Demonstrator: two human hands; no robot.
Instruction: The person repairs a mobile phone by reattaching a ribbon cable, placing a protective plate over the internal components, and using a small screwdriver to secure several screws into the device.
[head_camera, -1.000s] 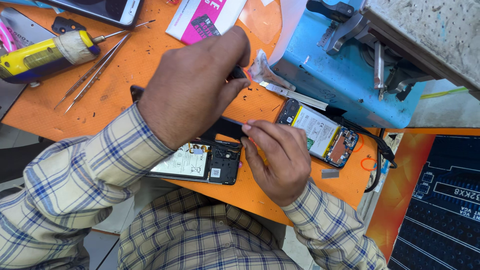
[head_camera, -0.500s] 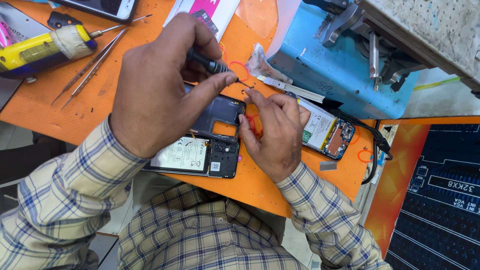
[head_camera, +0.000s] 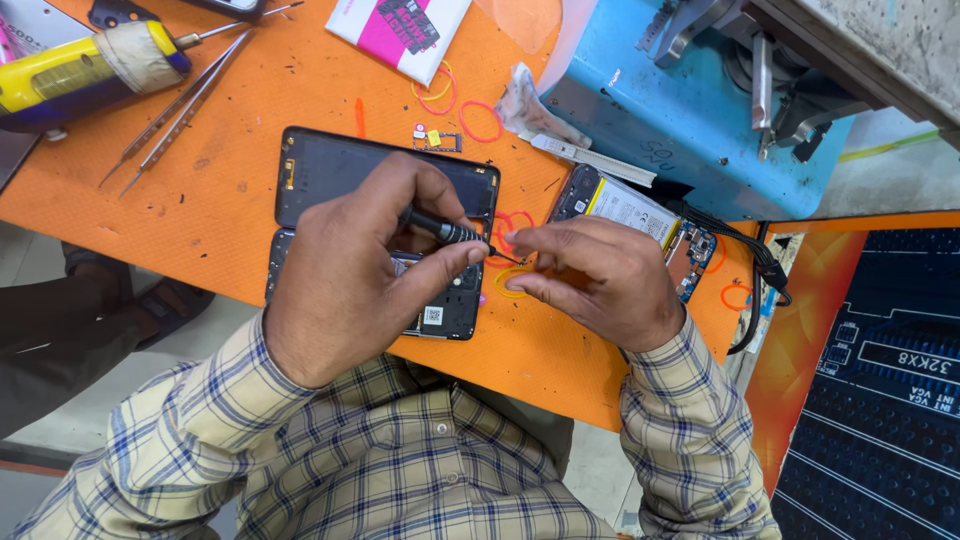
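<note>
Screwdriver (head_camera: 442, 229) in left hand (head_camera: 350, 275), pink-white packet (head_camera: 400, 28) above — right hand (head_camera: 595, 275) beside.

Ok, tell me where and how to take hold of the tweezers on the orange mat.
Grip the tweezers across their two thin arms near mid-length, coming from above. They lie flat and slanted on the orange mat, points toward the lower left, with bare mat on both long sides there.

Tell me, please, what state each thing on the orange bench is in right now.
left hand: gripping the small screwdriver
right hand: fingertips pinched at the screwdriver tip
phone under the hands: opened, internals exposed
back cover: removed, lying flat
second phone: opened, battery showing
tweezers: lying unused
</note>
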